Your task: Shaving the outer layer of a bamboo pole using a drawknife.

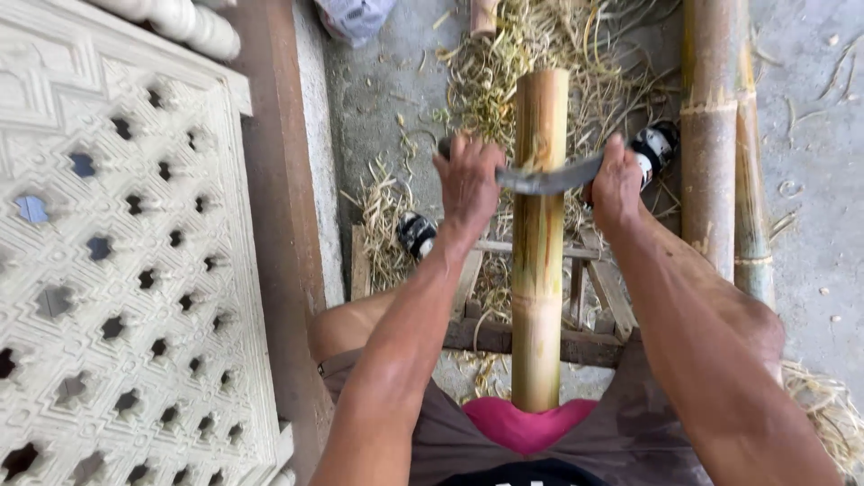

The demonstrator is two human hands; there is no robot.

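1. Down the middle of the view a bamboo section [538,243] runs from near to far, its near end against a pink pad [526,423] at the person's lap, its far end cut flat.
2. Across it lies a curved blade [549,178], and both hands are on it, one at each end!
3. Left hand [468,184] is wrapped tight on the left end; the grip itself is hidden under the fingers.
4. Right hand [616,184] is closed on the right end, and again no handle shows.
5. The bamboo rests over a low wooden frame [531,337], largely covered by the forearms.
6. Pale shavings [504,81] litter the concrete floor [378,99] beyond, with more at the right edge.
7. Two shoes, left one [416,234] and right one [655,144], peek out behind the hands, only partly seen.
8. Far right, thicker bamboo poles [715,135] lie lengthwise, cut off at the top edge.
9. Left, a pale carved lattice panel [126,252] fills the view, beside a brown post [283,225].
10. Top, a grey bundle [353,18] is cropped and hard to make out.
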